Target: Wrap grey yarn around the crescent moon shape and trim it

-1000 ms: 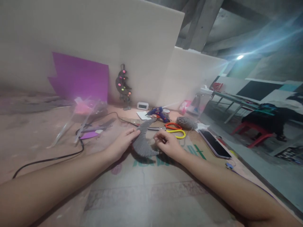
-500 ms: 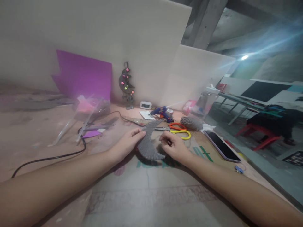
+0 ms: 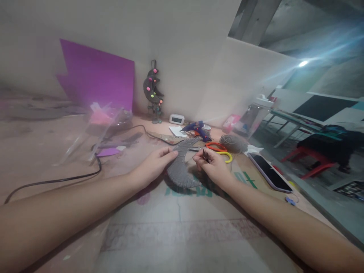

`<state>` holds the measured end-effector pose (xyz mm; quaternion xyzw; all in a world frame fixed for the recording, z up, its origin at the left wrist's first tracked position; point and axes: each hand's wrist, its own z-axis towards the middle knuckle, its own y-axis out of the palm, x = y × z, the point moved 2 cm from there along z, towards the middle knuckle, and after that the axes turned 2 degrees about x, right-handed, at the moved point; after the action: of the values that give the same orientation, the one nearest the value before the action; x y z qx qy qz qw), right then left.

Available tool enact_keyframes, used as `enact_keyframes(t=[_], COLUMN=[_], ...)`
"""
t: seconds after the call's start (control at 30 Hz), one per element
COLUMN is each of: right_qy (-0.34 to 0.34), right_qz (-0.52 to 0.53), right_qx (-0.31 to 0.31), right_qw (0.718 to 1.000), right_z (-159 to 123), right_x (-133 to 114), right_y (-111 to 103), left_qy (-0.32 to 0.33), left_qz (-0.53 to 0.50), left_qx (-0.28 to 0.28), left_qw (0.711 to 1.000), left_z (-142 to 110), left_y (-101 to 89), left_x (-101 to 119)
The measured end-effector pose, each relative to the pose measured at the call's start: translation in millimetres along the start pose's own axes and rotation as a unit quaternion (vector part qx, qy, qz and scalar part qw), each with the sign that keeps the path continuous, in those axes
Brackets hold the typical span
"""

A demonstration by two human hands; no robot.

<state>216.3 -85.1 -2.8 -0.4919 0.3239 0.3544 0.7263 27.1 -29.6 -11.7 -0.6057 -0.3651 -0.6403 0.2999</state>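
A crescent moon shape wrapped in grey yarn (image 3: 182,167) is gripped along its left outer edge by my left hand (image 3: 161,161), thumb on top. Close to the crescent's inner curve is my right hand (image 3: 211,167), its fingers pinched together. Something small and dark shows among those fingers; I cannot make out what it is. Just beyond my right hand lie scissors (image 3: 216,147) with one orange and one yellow handle, partly hidden by the hand. A ball of grey yarn (image 3: 232,143) sits behind them.
A blue glue gun (image 3: 199,129) lies past the crescent, near a small white digital clock (image 3: 176,119). A decorated moon ornament (image 3: 152,89) and purple sheets (image 3: 99,79) stand at the back. A phone (image 3: 269,172) lies right; a black cable (image 3: 57,182) crosses the left.
The view has tipped and shifted slightly. My right hand has turned a little, showing the dark thing among its fingers. My left hand keeps its hold on the crescent.
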Motion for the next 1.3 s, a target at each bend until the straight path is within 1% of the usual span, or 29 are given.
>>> enact_keyframes(t=[0.07,0.13,0.27,0.33,0.4,0.5,0.57,0.67,0.73,0.77,0.93,1.1,1.17,1.3], right_qy=[-0.022,-0.082,-0.242,-0.289,-0.312,-0.297,-0.262,-0.189,-0.154,-0.148,-0.194,-0.259,-0.262,-0.253], right_qz=[-0.017,-0.052,-0.119,-0.142,-0.16,-0.177,-0.177,-0.176,-0.186,-0.194,-0.232,-0.281,-0.283,-0.279], right_qx=[0.015,0.025,0.018,0.011,0.001,0.001,0.006,0.014,0.011,0.008,-0.016,-0.056,-0.056,-0.027], right_qw=[0.999,0.995,0.963,0.947,0.936,0.938,0.949,0.966,0.97,0.97,0.953,0.922,0.921,0.926], right_z=[-1.6,-4.3,-11.0,-13.3,-14.0,-11.8,-9.0,-6.1,-6.2,-6.9,-13.7,-18.2,-17.8,-14.4], right_x=[-3.0,-8.0,-16.3,-17.0,-16.3,-13.8,-11.3,-6.8,-4.9,-4.8,-12.0,-19.4,-18.6,-13.6], right_y=[-1.8,-4.4,-7.1,-6.7,-5.4,-3.4,-2.6,-2.7,-3.4,-3.7,-3.6,0.3,1.0,0.5], left_qy=[-0.004,0.002,0.021,0.009,0.0,0.006,0.014,0.014,0.012,0.012,0.016,0.028,0.031,0.028], left_qz=[0.002,0.003,0.021,0.022,0.019,0.02,0.022,0.015,0.005,0.0,0.004,0.027,0.035,0.036], left_qx=[-0.007,-0.014,-0.001,0.004,0.002,0.0,-0.003,-0.003,0.003,0.006,0.017,0.02,0.02,0.015], left_qw=[1.0,1.0,1.0,1.0,1.0,1.0,1.0,1.0,1.0,1.0,1.0,0.999,0.999,0.999], left_z=[0.7,0.8,-0.2,-0.7,-1.1,-2.0,-2.5,-2.9,-2.9,-2.9,-2.8,-1.9,-2.0,-3.2], left_y=[-0.3,0.0,0.3,0.2,0.2,0.2,0.7,1.9,2.4,2.4,0.9,-1.0,-0.7,0.8], left_x=[-1.1,-0.7,1.8,2.4,3.6,6.7,8.3,8.5,7.7,7.3,6.6,7.2,8.1,9.6])
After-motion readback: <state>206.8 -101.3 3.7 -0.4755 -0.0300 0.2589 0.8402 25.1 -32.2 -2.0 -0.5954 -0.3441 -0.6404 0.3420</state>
